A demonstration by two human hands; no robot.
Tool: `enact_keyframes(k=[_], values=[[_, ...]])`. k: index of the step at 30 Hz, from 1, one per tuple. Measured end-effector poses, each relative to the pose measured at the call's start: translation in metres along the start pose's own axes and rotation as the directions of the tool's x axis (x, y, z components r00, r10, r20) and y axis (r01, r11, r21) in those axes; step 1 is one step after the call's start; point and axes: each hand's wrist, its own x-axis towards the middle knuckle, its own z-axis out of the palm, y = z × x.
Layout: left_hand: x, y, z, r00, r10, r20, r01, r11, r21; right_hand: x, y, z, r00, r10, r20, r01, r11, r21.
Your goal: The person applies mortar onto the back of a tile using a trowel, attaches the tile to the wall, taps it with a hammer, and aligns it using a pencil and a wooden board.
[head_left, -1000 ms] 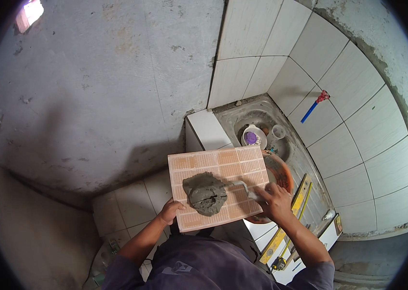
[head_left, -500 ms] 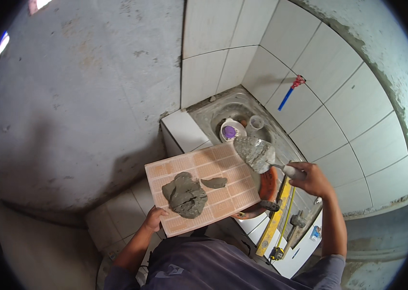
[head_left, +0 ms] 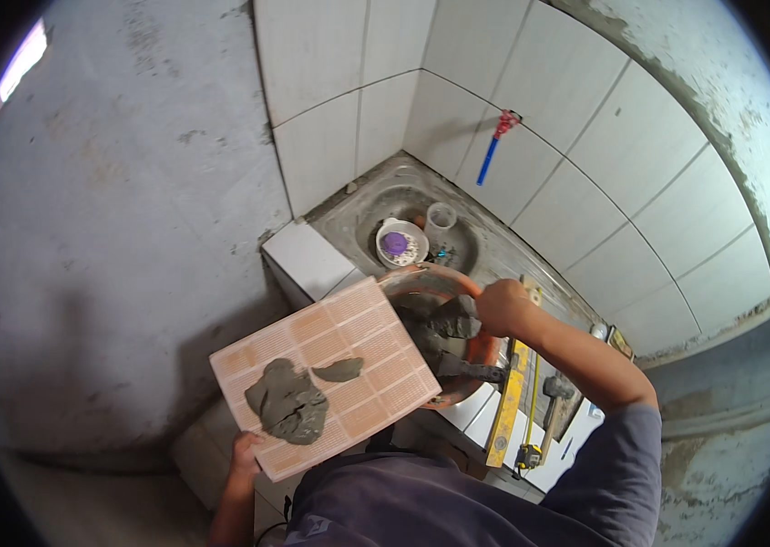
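Observation:
My left hand [head_left: 245,452] grips the lower left corner of a tile [head_left: 376,369], its ridged orange-brown back facing up. On that back sit a thick heap of grey mortar [head_left: 289,401] and a smaller dab [head_left: 339,369]. My right hand [head_left: 505,310] is closed over a trowel, its handle mostly hidden by the fingers. Mortar covers the trowel [head_left: 454,317], which is over or in an orange bucket [head_left: 487,351] just beyond the tile's right edge. Grey mortar lies inside the bucket. A dark, mortar-smeared tool handle [head_left: 476,369] crosses its near rim.
A steel sink [head_left: 358,205] in the corner holds a white bowl [head_left: 414,246] with something purple and a clear cup [head_left: 441,216]. Right of the bucket lie a yellow spirit level [head_left: 505,410], a tape measure [head_left: 529,456] and a hammer [head_left: 556,392]. A blue-handled tap [head_left: 494,150] juts from the tiled wall.
The loaded trowel has gone from above the tile's far right corner down to the bucket, my right arm reaching inward. The view has shifted; my left hand still holds the tile.

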Motion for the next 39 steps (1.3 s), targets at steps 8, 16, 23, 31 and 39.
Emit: enact_keyframes(k=[8,16,23,31,39], values=[[-0.012,0.006,-0.001,0.999,0.030,-0.019,-0.031,0.999,-0.036,0.040,0.012,-0.014,0.979,-0.049,0.200,0.049,0.999,0.004],[-0.009,-0.001,-0.009,0.999,0.036,-0.010,-0.037,0.999,-0.030,0.085,0.023,0.025,0.912,-0.173,0.372,0.027,0.930,0.366],[-0.009,0.000,-0.010,0.999,-0.010,-0.045,0.007,0.998,-0.067,0.070,0.032,0.036,0.910,-0.218,0.353,-0.072,0.756,0.651],[-0.012,0.007,0.007,0.998,0.047,-0.045,-0.050,0.998,-0.049,0.070,0.014,0.078,0.989,-0.139,-0.048,0.129,0.667,0.734],[-0.010,0.006,0.000,0.998,0.030,-0.057,-0.029,1.000,0.007,0.026,0.016,0.101,0.976,0.049,-0.211,0.089,0.797,0.598]])
